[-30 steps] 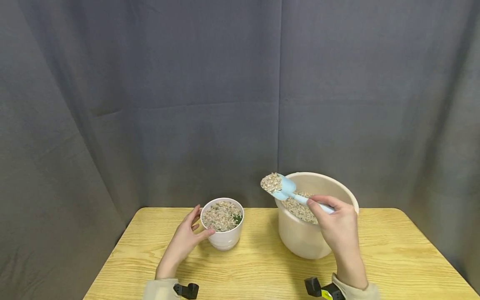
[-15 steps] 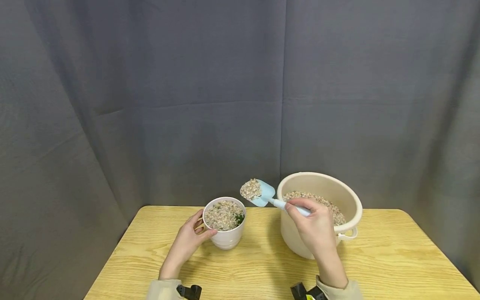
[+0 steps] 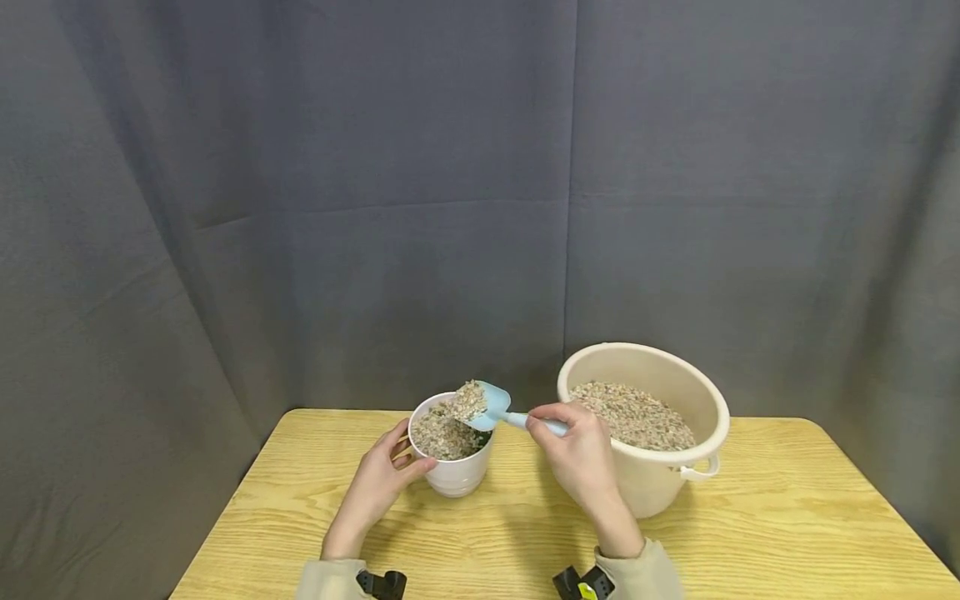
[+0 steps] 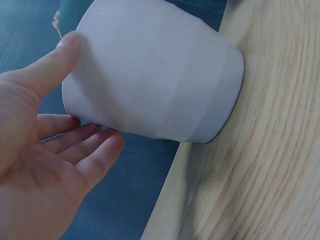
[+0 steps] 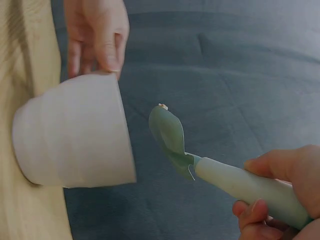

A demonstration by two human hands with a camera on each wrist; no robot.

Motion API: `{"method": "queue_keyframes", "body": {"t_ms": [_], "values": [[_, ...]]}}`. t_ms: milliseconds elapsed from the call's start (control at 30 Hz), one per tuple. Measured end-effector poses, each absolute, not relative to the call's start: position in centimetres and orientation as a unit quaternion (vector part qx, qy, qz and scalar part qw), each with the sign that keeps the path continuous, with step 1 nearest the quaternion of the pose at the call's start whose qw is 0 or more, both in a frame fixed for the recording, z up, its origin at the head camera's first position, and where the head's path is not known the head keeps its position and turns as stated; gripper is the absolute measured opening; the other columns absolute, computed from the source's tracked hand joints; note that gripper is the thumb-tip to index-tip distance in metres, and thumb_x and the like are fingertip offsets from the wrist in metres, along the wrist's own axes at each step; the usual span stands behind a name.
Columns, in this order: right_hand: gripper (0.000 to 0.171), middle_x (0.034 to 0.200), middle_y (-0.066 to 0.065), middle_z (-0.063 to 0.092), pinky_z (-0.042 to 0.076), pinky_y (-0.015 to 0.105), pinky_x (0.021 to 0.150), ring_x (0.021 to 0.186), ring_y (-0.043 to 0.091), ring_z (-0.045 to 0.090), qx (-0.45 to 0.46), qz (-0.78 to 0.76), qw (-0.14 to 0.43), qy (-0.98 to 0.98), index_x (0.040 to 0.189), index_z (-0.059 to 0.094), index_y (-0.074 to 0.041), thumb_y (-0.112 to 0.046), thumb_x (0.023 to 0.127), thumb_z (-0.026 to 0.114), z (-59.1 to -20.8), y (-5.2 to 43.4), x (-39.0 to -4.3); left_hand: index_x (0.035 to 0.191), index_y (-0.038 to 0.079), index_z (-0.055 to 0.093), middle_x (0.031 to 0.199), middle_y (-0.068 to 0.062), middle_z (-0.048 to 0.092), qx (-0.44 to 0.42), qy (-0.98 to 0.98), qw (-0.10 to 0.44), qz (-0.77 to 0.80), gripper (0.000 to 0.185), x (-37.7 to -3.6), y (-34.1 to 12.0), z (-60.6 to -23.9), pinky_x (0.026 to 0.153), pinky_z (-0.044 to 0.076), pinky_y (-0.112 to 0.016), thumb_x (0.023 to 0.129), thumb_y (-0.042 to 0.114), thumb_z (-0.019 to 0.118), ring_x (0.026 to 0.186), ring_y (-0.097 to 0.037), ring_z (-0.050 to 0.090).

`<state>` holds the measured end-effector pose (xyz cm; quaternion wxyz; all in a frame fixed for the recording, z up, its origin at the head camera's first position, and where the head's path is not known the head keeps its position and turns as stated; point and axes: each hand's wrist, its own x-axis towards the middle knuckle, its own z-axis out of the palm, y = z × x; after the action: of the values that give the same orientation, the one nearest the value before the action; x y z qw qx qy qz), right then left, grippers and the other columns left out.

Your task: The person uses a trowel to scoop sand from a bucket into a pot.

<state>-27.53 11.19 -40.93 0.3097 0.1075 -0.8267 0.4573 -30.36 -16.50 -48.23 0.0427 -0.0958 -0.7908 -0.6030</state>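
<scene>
A small white flowerpot (image 3: 456,478) stands on the table, filled with pale gravel with some dark green showing at its right side. My left hand (image 3: 378,479) holds it from the left, thumb at the near rim and fingertips along the side, as the left wrist view shows on the pot wall (image 4: 155,70). My right hand (image 3: 577,450) grips the handle of a light blue hand trowel (image 3: 493,404). The blade, heaped with gravel (image 3: 469,401), is over the right part of the pot's rim. In the right wrist view the trowel blade (image 5: 169,132) is apart from the rim.
A large cream bucket (image 3: 652,483) with a side handle (image 3: 701,471) stands right of the pot, partly filled with gravel (image 3: 633,414). The wooden table (image 3: 795,508) ends at a grey curtain (image 3: 420,208) behind.
My right hand has carried the loaded trowel left, from over the bucket to over the flowerpot, and slightly down. My left hand has stayed on the pot.
</scene>
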Motion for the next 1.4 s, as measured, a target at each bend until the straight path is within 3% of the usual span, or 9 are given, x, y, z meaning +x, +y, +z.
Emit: {"method": "queue_keyframes", "body": {"t_ms": [567, 933, 1133, 1400], "values": [[0.005, 0.074, -0.006, 0.066, 0.048, 0.027, 0.057, 0.065, 0.011, 0.057, 0.123, 0.433, 0.301, -0.841, 0.081, 0.079, -0.014, -0.009, 0.078, 0.077, -42.6, 8.9, -29.2, 0.148, 0.000, 0.039, 0.146, -0.023, 0.041, -0.102, -0.789, 0.059, -0.603, 0.079, -30.7, -16.1, -48.3, 0.097, 0.051, -0.039, 0.083, 0.016, 0.080, 0.126, -0.039, 0.049], [0.007, 0.069, -0.003, 0.063, 0.048, 0.026, 0.051, 0.057, 0.012, 0.056, 0.167, 0.371, 0.362, -0.838, 0.077, 0.078, -0.010, -0.005, 0.074, 0.077, -42.7, 7.3, -29.6, 0.148, 0.001, 0.038, 0.144, -0.023, 0.044, -0.096, -0.791, 0.050, -0.602, 0.081, -30.8, -16.2, -48.2, 0.093, 0.053, -0.030, 0.082, 0.019, 0.081, 0.123, -0.037, 0.053], [0.006, 0.068, 0.000, 0.059, 0.049, 0.032, 0.048, 0.055, 0.017, 0.056, 0.185, 0.313, 0.404, -0.839, 0.076, 0.077, -0.010, -0.004, 0.073, 0.078, -42.4, 6.7, -29.0, 0.149, 0.001, 0.036, 0.146, -0.023, 0.041, -0.098, -0.790, 0.044, -0.603, 0.081, -30.7, -16.2, -48.0, 0.095, 0.052, -0.031, 0.083, 0.018, 0.080, 0.125, -0.037, 0.052], [0.008, 0.070, -0.002, 0.055, 0.048, 0.032, 0.047, 0.054, 0.014, 0.052, 0.210, 0.279, 0.409, -0.844, 0.078, 0.076, -0.011, -0.005, 0.075, 0.079, -42.5, 7.0, -28.7, 0.149, 0.002, 0.037, 0.147, -0.022, 0.040, -0.090, -0.794, 0.044, -0.599, 0.081, -30.6, -16.4, -48.3, 0.094, 0.053, -0.033, 0.083, 0.020, 0.080, 0.124, -0.037, 0.052]]}}
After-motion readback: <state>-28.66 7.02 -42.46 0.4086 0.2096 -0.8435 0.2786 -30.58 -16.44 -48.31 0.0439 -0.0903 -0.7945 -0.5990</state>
